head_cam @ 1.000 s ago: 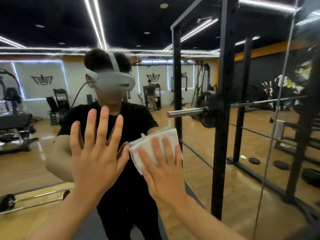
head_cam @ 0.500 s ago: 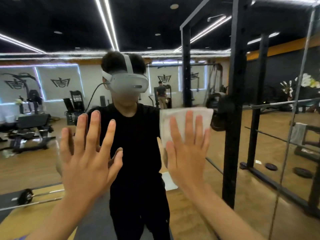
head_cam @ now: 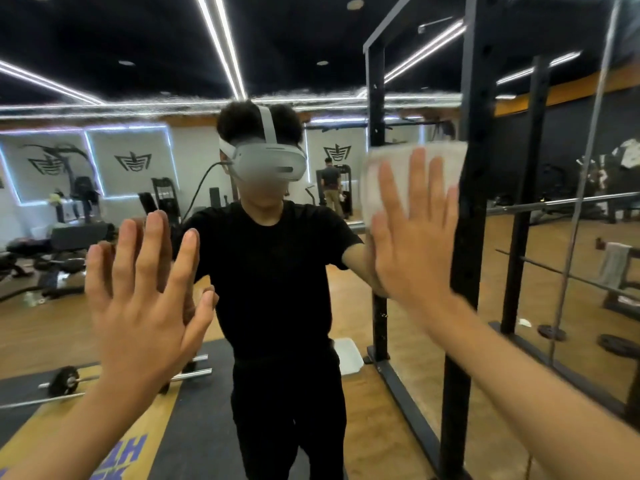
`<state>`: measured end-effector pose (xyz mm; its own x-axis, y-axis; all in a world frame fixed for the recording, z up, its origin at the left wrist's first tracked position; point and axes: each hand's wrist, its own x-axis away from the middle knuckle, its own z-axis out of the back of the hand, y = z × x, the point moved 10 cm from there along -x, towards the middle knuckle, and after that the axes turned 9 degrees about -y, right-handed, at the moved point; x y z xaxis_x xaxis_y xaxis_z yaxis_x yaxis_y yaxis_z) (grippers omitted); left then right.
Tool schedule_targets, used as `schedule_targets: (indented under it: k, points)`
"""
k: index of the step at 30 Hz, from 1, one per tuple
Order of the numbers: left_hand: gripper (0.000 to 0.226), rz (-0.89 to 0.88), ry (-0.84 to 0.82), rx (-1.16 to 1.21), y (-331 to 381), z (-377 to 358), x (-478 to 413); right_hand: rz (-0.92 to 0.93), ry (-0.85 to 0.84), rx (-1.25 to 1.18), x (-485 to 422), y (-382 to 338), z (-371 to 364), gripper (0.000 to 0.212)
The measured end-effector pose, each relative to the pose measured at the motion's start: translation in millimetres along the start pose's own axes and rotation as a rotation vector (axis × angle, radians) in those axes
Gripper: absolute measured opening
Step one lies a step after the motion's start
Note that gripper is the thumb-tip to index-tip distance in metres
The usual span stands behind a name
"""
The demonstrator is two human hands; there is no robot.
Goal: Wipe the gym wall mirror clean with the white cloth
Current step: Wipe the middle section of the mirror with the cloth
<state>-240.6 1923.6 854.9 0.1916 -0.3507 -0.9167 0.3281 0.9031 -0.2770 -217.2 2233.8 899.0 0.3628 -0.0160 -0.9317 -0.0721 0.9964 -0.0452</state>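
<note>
Gym flooring and ceiling strip lights fill the large wall mirror [head_cam: 104, 81] before us. Our right hand [head_cam: 412, 244], fingers straight and spread, presses the folded white cloth [head_cam: 398, 161] flat against the glass, beside the reflected black steel rack post [head_cam: 467, 341]. Our left hand [head_cam: 138, 299] is open, palm toward the glass

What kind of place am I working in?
A gym, most likely: the wall mirror reflects a black squat rack, a loaded barbell and loose weight plates.
</note>
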Motion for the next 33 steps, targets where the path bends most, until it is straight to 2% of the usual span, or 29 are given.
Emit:
schedule_targets:
  k: [2, 5, 8, 10, 13, 15, 17, 19, 22, 25, 26, 30, 33]
  points:
    - [0.068, 0.002, -0.002, 0.004, 0, 1, 0, 0.137, -0.135, 0.024, 76, -35, -39, 0.064]
    - [0.067, 0.001, 0.004, 0.009, 0, 1, -1, 0.429, -0.278, 0.074, 165, -59, -70, 0.057]
    - [0.070, 0.002, -0.002, 0.015, 0, -1, 1, 0.585, -0.253, 0.144, 147, -41, -64, 0.057]
    - [0.072, 0.006, -0.008, 0.028, -1, -3, 1, 0.513, -0.162, 0.199, 88, -11, -44, 0.061]
    - [0.071, 0.008, -0.013, 0.015, 0, -2, 0, 0.254, -0.075, 0.110, -8, 34, 2, 0.061]
    - [0.070, 0.001, -0.018, 0.009, 2, 0, -1, 0.093, 0.009, 0.018, -26, 45, 19, 0.058]
    - [0.069, 0.003, -0.020, 0.009, 2, 0, -1, -0.045, 0.022, -0.022, 6, 39, 4, 0.062]
    - [0.069, 0.013, -0.027, 0.002, 1, 0, 0, -0.004, -0.078, -0.023, 77, 11, -31, 0.066]
    - [0.069, 0.038, -0.054, -0.011, 0, -2, -1, 0.306, -0.248, 0.065, 176, -16, -70, 0.065]
    - [0.071, 0.045, -0.059, -0.017, -2, -3, -1, 0.504, -0.246, 0.138, 146, 8, -58, 0.059]
    - [0.072, 0.046, -0.061, -0.017, -2, -4, -1, 0.477, -0.193, 0.133, 111, 22, -43, 0.060]
    - [0.071, 0.053, -0.069, -0.003, -3, -4, -1, 0.110, -0.014, 0.034, -26, 76, 22, 0.058]
    - [0.073, 0.068, -0.090, 0.010, -6, -6, -1, -0.018, 0.033, -0.001, 3, 75, 11, 0.057]
